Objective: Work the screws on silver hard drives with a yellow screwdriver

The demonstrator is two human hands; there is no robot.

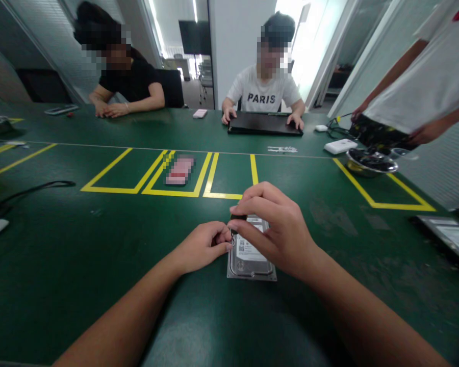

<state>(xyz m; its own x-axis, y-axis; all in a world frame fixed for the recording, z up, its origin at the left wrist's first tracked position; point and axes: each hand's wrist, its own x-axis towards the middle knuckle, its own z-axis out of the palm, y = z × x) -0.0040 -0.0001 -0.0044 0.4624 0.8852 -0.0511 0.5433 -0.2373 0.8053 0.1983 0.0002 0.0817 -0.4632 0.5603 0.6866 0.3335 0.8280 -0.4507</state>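
Note:
A silver hard drive (252,266) with a white label lies flat on the green table in front of me. Over it, my right hand (277,224) pinches a short dark handle (238,216) between thumb and fingers, seemingly a screwdriver. The handle's lower end points at the drive's left edge, partly hidden by my fingers. At that same edge rests my left hand (206,247), its fingers curled and thumb close to the drive. Whatever those fingertips pinch is too small and covered to make out.
Yellow tape outlines (172,193) mark the green table (137,316). A pink phone (180,171) lies inside one. At right are a metal bowl (371,165), a white box (340,146) and another drive-like device (451,234). A seated person touches a black laptop (265,124); two others are nearby.

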